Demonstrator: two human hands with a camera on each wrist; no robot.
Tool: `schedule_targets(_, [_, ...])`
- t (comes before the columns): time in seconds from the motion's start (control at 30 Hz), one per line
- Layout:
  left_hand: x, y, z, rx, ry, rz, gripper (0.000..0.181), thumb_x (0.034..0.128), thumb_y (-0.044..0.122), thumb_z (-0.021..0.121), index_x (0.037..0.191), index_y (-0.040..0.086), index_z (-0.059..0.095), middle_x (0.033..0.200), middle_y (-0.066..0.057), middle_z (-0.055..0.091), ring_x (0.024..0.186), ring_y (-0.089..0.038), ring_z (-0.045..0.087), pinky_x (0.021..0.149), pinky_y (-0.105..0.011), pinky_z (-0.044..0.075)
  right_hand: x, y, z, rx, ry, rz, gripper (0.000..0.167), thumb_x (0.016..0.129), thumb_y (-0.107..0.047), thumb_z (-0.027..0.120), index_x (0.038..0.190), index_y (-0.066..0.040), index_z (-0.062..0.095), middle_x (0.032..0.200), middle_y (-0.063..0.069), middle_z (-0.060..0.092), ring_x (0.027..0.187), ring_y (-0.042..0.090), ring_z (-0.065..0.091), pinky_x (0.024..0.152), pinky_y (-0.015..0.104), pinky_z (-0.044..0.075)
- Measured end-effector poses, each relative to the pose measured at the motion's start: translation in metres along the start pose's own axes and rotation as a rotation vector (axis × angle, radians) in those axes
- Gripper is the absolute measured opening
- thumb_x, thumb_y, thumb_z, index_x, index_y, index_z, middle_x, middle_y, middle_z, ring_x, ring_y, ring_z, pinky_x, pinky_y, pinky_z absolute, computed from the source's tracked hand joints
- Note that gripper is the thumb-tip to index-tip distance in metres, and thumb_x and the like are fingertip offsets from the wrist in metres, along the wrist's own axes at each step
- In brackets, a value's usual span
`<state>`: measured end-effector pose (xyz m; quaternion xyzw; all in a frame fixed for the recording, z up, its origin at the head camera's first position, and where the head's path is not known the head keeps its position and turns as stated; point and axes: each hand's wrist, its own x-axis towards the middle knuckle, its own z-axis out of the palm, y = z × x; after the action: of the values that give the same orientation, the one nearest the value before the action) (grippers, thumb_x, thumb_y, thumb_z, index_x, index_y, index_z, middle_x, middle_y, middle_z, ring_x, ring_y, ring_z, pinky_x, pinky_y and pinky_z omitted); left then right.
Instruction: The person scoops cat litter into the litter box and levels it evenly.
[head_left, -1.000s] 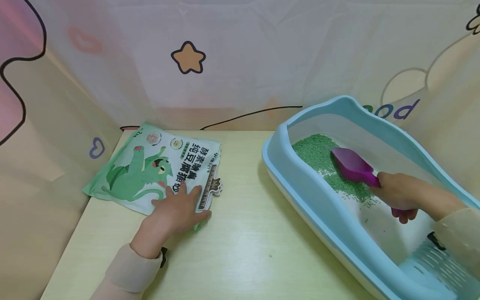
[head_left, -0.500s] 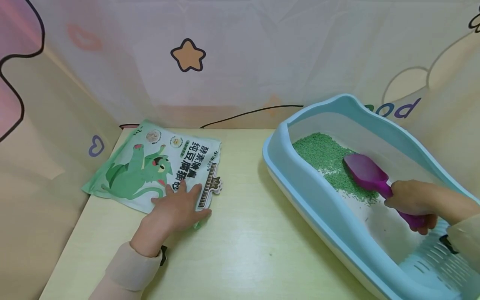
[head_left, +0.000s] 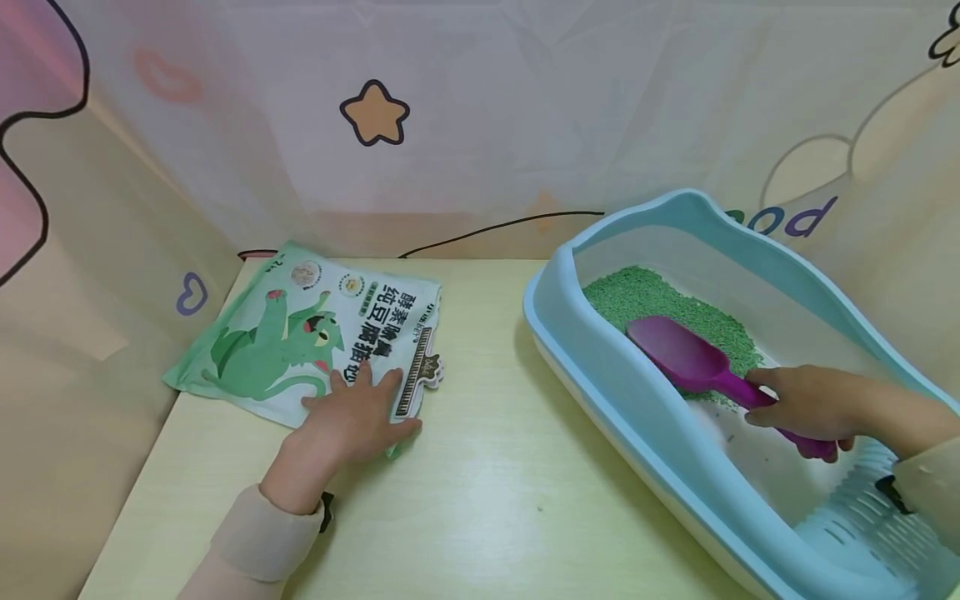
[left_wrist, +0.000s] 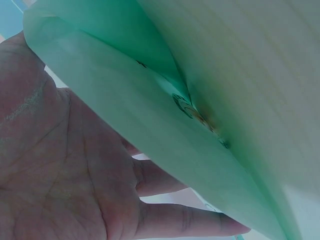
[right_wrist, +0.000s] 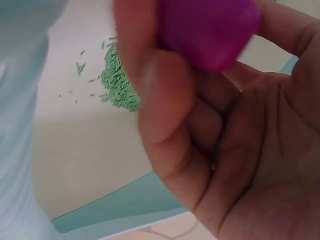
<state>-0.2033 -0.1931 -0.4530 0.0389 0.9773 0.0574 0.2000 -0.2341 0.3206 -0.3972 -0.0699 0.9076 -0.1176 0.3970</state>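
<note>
My right hand (head_left: 813, 404) grips the handle of a purple litter scoop (head_left: 686, 354) inside a blue-rimmed litter box (head_left: 637, 375). The scoop's blade looks empty and hangs over the green pellet litter (head_left: 712, 321), near the box's left wall. In the right wrist view the fingers curl round the purple handle end (right_wrist: 212, 30). On the left, my left hand (head_left: 356, 421) lies with fingers spread on a green and white litter bag (head_left: 300, 342). In the left wrist view the palm faces the bag's underside (left_wrist: 125, 115).
A clip (head_left: 423, 375) sits on the bag's right edge. Pale wooden table (head_left: 510, 500) lies between the bag and the box. A printed curtain (head_left: 480, 108) hangs behind. The box's near end has a slotted blue step (head_left: 877, 533), and stray pellets lie on its white floor.
The scoop first moved right and toward me across the litter, then swung left toward the box's left wall. The pellets spread farther right. My left hand stayed on the bag.
</note>
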Motion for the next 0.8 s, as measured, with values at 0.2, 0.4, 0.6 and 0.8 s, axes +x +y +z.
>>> schedule_targets(0.2, [-0.002,0.000,0.000,-0.001,-0.003,-0.002,0.083,0.0958,0.063,0.059,0.161,0.018,0.034,0.165,-0.033,0.023,0.144,-0.072,0.017,0.094,-0.091,0.029,0.005,-0.013,0.006,-0.080,0.065,-0.088,0.073,0.097,-0.040,0.067,0.151,-0.001,0.039,0.081,0.003,0.061,0.059,0.016,0.060,0.054,0.030,0.052])
schedule_targets(0.4, [-0.001,-0.001,0.000,-0.003,0.002,0.001,0.083,0.0958,0.063,0.059,0.161,0.018,0.034,0.165,-0.033,0.024,0.144,-0.072,0.017,0.094,-0.091,0.028,0.014,-0.026,0.010,-0.199,0.177,-0.171,0.065,0.099,-0.046,0.064,0.147,-0.005,0.048,0.087,-0.003,0.064,0.066,0.011,0.059,0.058,0.031,0.048])
schedule_targets(0.6, [-0.001,-0.001,0.000,-0.006,-0.003,-0.001,0.083,0.0960,0.063,0.059,0.161,0.018,0.034,0.165,-0.033,0.023,0.144,-0.072,0.016,0.094,-0.091,0.028,0.023,-0.038,0.007,-0.257,0.314,-0.212,0.052,0.101,-0.043,0.061,0.139,-0.007,0.055,0.083,-0.005,0.061,0.071,0.012,0.055,0.059,0.031,0.046])
schedule_targets(0.8, [0.000,-0.001,0.001,-0.016,-0.005,-0.003,0.083,0.0959,0.062,0.059,0.161,0.018,0.034,0.166,-0.033,0.023,0.144,-0.072,0.016,0.095,-0.091,0.027,0.032,-0.035,0.003,-0.221,0.412,-0.164,0.033,0.104,-0.033,0.057,0.116,-0.003,0.058,0.071,-0.001,0.053,0.064,0.015,0.051,0.056,0.030,0.042])
